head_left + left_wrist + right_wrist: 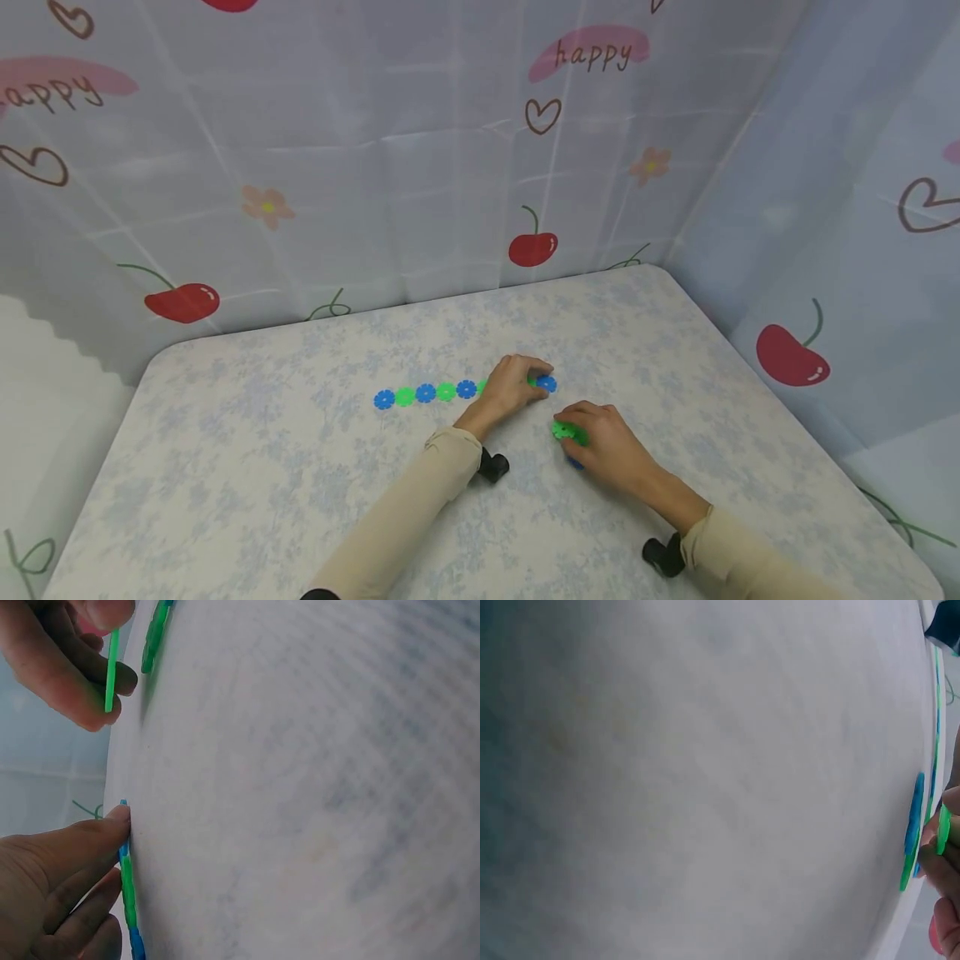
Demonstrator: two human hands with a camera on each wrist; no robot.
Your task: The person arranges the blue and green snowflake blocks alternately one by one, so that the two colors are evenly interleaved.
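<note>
A row of flat, notched plastic discs, blue (385, 400) and green (405, 397) by turns, lies on the table. My left hand (512, 387) reaches over the row and covers part of it. Its thumb and fingers pinch the blue disc (547, 384) at the right end, also seen in the left wrist view. My right hand (611, 446) pinches a green disc (112, 671) on edge, just above the table and apart from the row. Beneath that hand lie another green disc (908, 871) and a blue disc (914, 814), partly hidden in the head view.
The table (225, 467) has a pale floral cover and rounded corners. A printed curtain (405, 167) hangs along its back and right sides. Black wrist cameras (493, 467) sit by both sleeves, close to the tabletop.
</note>
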